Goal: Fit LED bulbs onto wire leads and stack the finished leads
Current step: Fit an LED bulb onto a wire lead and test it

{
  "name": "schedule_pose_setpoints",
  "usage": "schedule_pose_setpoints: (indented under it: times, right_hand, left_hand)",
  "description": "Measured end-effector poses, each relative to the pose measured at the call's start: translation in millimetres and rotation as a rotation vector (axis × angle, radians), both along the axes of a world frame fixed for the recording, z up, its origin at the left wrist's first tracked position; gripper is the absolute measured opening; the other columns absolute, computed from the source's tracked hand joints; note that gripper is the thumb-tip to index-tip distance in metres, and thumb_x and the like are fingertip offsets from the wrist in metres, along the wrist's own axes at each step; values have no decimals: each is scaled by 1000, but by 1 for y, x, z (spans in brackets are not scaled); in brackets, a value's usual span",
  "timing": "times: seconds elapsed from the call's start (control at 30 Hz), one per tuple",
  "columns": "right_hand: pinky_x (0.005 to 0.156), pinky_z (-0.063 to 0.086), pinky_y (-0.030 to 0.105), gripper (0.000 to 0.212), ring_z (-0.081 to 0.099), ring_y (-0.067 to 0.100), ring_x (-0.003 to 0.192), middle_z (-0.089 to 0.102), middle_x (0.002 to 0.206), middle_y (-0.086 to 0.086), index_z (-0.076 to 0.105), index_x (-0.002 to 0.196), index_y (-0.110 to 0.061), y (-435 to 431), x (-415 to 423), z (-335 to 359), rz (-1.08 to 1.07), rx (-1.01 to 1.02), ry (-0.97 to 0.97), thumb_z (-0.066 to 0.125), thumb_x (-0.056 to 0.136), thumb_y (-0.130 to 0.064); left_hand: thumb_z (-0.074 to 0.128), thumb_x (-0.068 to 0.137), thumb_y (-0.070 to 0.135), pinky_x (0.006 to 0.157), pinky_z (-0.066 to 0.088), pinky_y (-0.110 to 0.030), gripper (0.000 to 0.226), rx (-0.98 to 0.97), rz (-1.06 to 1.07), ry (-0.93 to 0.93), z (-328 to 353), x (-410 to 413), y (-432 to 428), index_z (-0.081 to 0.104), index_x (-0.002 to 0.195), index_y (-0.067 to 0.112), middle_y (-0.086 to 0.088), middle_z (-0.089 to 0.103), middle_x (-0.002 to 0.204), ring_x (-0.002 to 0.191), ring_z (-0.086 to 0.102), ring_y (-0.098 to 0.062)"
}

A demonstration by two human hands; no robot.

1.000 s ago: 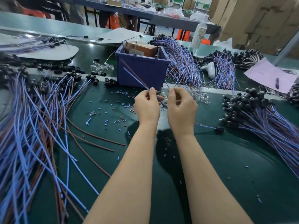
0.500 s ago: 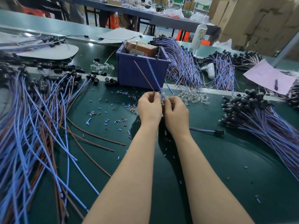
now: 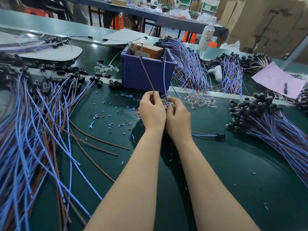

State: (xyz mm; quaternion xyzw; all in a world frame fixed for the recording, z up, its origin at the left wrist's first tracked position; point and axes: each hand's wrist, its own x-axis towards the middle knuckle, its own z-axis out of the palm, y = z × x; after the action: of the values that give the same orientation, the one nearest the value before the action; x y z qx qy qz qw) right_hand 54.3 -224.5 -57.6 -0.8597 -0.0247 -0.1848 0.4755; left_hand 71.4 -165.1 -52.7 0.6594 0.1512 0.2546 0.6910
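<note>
Bench [image 3: 233, 164]: dark green, matte.
Left: loose wires [image 3: 33, 139], blue and brown, spread in a wide fan.
Far middle: blue box [image 3: 146, 74], black caps [image 3: 115, 83] just left of it.
Right of box: small heap of clear bulbs [image 3: 200, 100].
Centre: short sleeve bits [image 3: 108, 115], blue and brown, scattered.
Right: finished leads [image 3: 266, 120] heaped; single lead [image 3: 208, 135] lying apart.
Far right: pink paper [image 3: 280, 79].

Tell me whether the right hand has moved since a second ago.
Yes. The right hand shifted left, from beyond the right corner of the purple bin to below it, meeting the left hand.
</note>
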Motion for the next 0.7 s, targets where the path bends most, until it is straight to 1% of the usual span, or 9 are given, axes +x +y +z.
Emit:
schedule_pose_setpoints:
  times: [0.03,0.1,0.2,0.27,0.47,0.53,0.57,0.63,0.7]
  right_hand:
    - [80,38,27,31,59,26,99,67,112,10,58,121,-11,1,-1,0,6,-3,11,42,96,-7]
    - [84,39,28,32,59,27,102,65,116,9,58,123,-12,2,-1,0,13,-9,30,42,96,-8]
    - [85,42,33,33,60,28,98,66,115,9,58,124,-14,3,-2,2,16,-3,32,43,95,-8]
    - [86,43,34,34,61,28,97,67,115,8,59,124,-15,3,-3,2,17,-5,26,43,95,-8]
    - [80,41,28,35,62,25,94,68,113,7,60,124,-15,3,-4,2,35,-12,34,43,94,-7]
    - [79,42,28,35,61,24,91,68,112,7,60,123,-16,3,-4,1,40,-11,35,43,94,-7]
    - [78,42,28,35,59,23,85,68,110,7,60,122,-16,3,-4,1,41,-10,36,43,93,-7]
    - [75,42,29,36,52,17,77,69,106,9,61,122,-17,3,-4,1,45,-11,35,43,92,-7]
    - [75,43,30,36,49,15,76,70,104,9,61,121,-17,3,-4,1,46,-12,31,43,92,-6]
  left_hand:
    - [47,98,18,81,50,-35,21,5,7,6,0,0,0,62,104,4,-10,66,88,81,60,-24]
    - [48,98,18,82,48,-34,22,3,10,12,0,0,1,62,104,4,-12,68,92,86,61,-25]
    - [48,97,19,83,48,-33,21,4,4,21,0,0,1,62,104,5,-15,68,97,92,62,-27]
    - [48,97,19,82,47,-32,21,-4,0,24,1,-1,1,62,104,5,-15,68,98,92,62,-28]
    - [48,97,18,83,48,-34,21,-15,-10,33,1,-1,2,63,104,5,-16,68,97,92,62,-29]
    - [48,97,18,85,49,-38,21,-19,-13,40,2,-1,3,63,104,5,-16,68,97,92,62,-30]
    - [48,97,17,86,49,-39,21,-23,-12,43,2,-1,3,63,104,5,-16,68,97,93,62,-30]
    - [48,97,17,87,50,-40,21,-30,-17,46,2,0,4,64,104,5,-16,68,97,93,63,-29]
    - [48,97,17,87,50,-40,21,-31,-25,49,2,0,4,64,104,5,-15,68,96,93,63,-29]
